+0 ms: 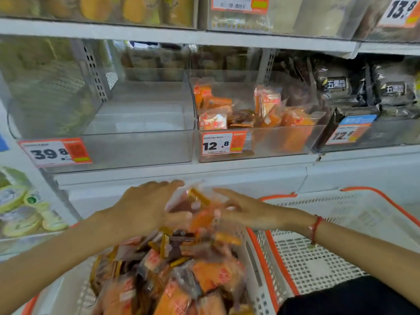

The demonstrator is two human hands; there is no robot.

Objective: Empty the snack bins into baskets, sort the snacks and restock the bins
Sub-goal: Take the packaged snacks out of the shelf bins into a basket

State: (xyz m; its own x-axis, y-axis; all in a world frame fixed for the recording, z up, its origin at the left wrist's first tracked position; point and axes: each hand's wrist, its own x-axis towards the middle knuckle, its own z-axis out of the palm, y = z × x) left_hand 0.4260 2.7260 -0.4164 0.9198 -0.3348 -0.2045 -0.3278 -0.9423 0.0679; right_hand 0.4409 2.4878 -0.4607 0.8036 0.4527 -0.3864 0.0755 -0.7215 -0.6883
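Observation:
A white basket [254, 264] with an orange rim sits low in front of me, heaped with orange and brown snack packs [181, 273]. Above the heap, my left hand [145, 208] and my right hand [247, 210] press from both sides on a bunch of orange snack packs [200, 210], which is blurred. On the shelf, the clear middle bin [261, 142] tagged 12.8 holds a few orange packs [213, 110]. The clear bin to its left [141, 146], tagged 39.8, has nothing in it.
A second white basket [322, 253] with an orange rim stands at the right, with nothing visible inside. Black snack packs [391, 89] fill the bin at the right of the shelf. Green-yellow packs [20, 210] lie on a lower shelf at the left. More bins line the shelf above.

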